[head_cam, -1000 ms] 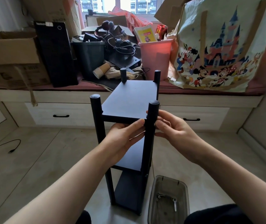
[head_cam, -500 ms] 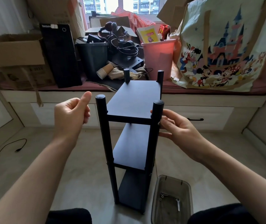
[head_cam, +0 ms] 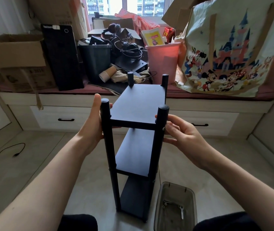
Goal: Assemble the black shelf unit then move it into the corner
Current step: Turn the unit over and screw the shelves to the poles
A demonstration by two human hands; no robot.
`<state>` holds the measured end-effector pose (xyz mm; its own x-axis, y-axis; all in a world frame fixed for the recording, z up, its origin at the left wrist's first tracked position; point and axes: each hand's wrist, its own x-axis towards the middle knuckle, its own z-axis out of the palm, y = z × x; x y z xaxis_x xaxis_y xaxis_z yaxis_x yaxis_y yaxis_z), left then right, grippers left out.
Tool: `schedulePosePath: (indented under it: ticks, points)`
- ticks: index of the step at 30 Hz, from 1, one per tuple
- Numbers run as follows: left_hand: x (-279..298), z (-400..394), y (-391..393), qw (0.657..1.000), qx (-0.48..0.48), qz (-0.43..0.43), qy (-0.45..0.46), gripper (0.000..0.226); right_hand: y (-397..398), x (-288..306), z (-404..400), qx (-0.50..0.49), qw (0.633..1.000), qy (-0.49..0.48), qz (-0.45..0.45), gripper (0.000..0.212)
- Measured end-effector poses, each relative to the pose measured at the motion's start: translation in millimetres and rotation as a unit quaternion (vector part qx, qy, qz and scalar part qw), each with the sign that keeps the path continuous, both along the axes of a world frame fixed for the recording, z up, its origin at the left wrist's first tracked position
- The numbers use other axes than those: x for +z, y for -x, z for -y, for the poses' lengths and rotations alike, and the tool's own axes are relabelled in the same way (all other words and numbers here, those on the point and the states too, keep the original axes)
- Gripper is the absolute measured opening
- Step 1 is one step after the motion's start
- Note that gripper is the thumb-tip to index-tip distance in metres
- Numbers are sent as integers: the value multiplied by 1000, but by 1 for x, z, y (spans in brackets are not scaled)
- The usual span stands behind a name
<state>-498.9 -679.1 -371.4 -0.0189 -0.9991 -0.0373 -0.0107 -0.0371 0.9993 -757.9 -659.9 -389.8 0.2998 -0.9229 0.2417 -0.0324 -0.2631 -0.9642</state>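
Note:
The black shelf unit stands upright on the floor in front of me, with three boards and four round posts. My left hand grips the front-left post just below its top, thumb up along the outer side and fingers behind it under the top board. My right hand holds the front-right post at the top board's level; its thumb shows on the post's inner side and its fingers curl against the outer side.
A clear plastic tub with screws and a small wrench sits on the floor at the shelf's right foot. Behind is a window bench with drawers, piled with boxes, bins and a large printed bag. A cable lies left.
My left hand left the front-right post, swung out to the left, then came in and took hold of the front-left post. My right hand stayed on the front-right post.

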Motion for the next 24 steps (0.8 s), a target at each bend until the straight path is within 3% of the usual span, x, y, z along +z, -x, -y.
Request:
schedulePosePath:
  ticks: [13, 24]
  points:
    - [-2, 11, 17, 992, 119, -36, 28, 83, -7, 0, -4, 10, 1000, 22, -18, 31]
    - [1, 8, 23, 987, 151, -38, 40, 68, -7, -1, -3, 6, 999, 27, -16, 32]
